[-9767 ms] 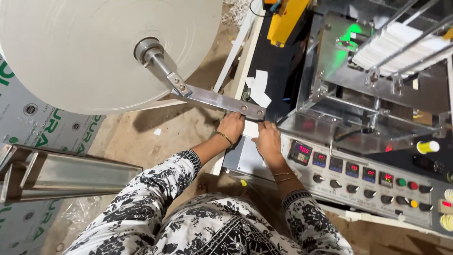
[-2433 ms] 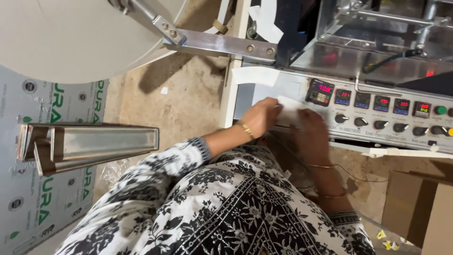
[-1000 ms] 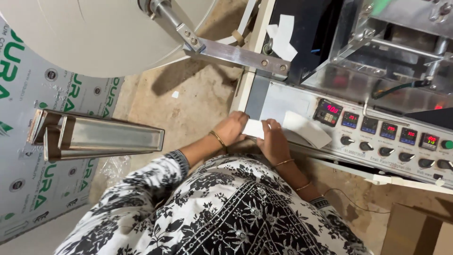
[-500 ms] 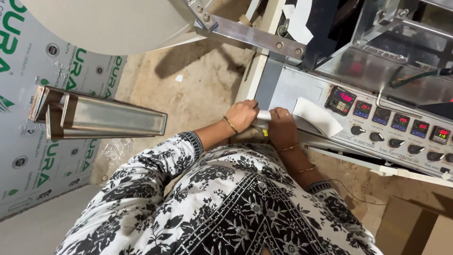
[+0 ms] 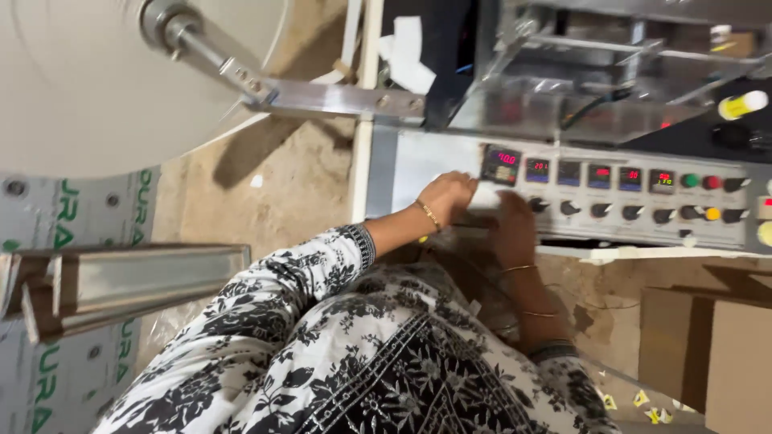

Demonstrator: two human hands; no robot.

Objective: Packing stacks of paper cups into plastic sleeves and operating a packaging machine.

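While both forearms reach out over the black-and-white floral garment, the left hand and right hand meet at the front edge of a control panel. Between their fingers lies a small white folded paper piece; the left fingers curl against it, the right fingers press on it from below, though blur hides whether either truly pinches it. Just beyond the fingertips sit red digital readouts and a row of black knobs. Farther out past the left fingers, a metal arm carries a large white paper roll. Beyond the right fingers stands the steel machine frame.
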